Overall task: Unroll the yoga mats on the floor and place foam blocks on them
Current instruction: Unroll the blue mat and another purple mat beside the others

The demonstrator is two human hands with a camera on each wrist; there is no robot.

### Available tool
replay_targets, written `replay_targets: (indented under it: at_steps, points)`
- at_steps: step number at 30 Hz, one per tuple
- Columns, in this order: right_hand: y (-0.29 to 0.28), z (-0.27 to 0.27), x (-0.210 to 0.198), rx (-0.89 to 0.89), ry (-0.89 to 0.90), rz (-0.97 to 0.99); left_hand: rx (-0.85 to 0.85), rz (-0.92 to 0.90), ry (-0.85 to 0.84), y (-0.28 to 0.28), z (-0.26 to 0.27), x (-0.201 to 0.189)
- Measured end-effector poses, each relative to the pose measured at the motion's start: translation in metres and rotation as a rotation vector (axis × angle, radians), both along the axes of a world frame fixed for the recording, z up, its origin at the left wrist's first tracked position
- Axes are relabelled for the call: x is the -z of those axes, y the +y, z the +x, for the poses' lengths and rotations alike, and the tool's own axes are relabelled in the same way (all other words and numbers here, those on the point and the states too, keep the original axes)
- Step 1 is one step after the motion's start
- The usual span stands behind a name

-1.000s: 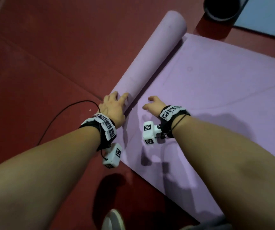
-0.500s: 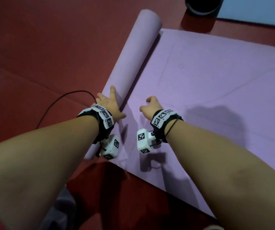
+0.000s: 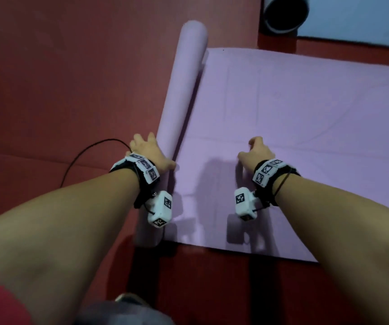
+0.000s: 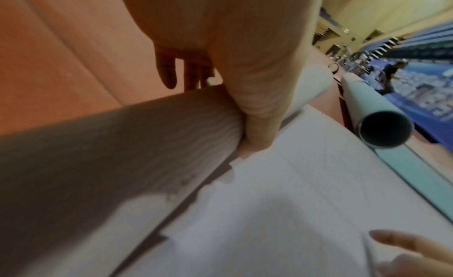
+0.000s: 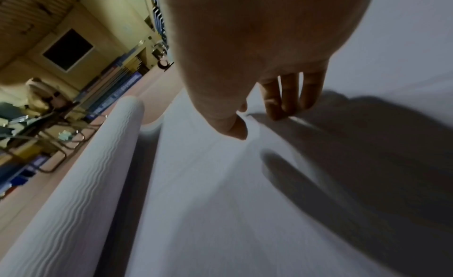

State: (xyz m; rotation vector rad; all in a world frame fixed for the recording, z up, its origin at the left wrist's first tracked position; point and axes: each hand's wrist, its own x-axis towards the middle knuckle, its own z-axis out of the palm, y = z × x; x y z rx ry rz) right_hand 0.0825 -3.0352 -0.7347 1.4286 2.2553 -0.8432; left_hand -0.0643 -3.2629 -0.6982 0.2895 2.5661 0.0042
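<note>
Rolling further left across the red floor [image 3: 48, 90] than a second ago, with more flat purple yoga mat [image 3: 306, 113] now lying open and the remaining roll [image 3: 184, 90] looking slimmer. Left hand [image 3: 150, 154] draping over the near part of the roll, fingers reaching across the top, thumb [image 4: 255, 137] pressing into the seam beside the flat sheet. Right hand [image 3: 255, 152] hovering just above the unrolled part, fingers [image 5: 289, 95] hanging loosely bent, gripping nothing. Showing pale lilac with fine ribbing, lying flat right of the roll.
</note>
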Motion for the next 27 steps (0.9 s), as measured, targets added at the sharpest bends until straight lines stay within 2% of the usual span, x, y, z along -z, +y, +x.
replay_targets:
  at_steps: [4,8,11,14,17,20,23,27]
  points:
    - [-0.036,-0.018,-0.037,-0.095,0.000,-0.091,-0.125,0.244,-0.127,-0.026,-0.004,-0.003]
    - [-0.075,-0.066,-0.042,-0.232,0.125,-0.187,-0.122,0.378,-0.194,-0.025,-0.008,-0.009]
    - [-0.101,-0.101,-0.027,-0.181,0.291,-0.388,-0.077,0.353,-0.189,-0.029,-0.013,-0.003]
    - [-0.118,-0.123,-0.019,-0.222,0.385,-0.475,-0.064,0.366,-0.181,-0.046,-0.018,-0.001]
    - [-0.134,-0.136,-0.022,-0.103,0.482,-0.606,-0.045,0.418,-0.120,-0.072,-0.022,-0.003]
    - [-0.146,-0.146,-0.035,-0.041,0.556,-0.575,0.022,0.401,-0.089,-0.089,-0.021,-0.015]
    - [-0.161,-0.159,-0.042,-0.120,0.615,-0.504,0.055,0.353,-0.148,-0.098,-0.018,-0.022]
    - [-0.186,-0.171,-0.039,-0.306,0.635,-0.509,0.012,0.290,-0.083,-0.109,-0.017,-0.016]
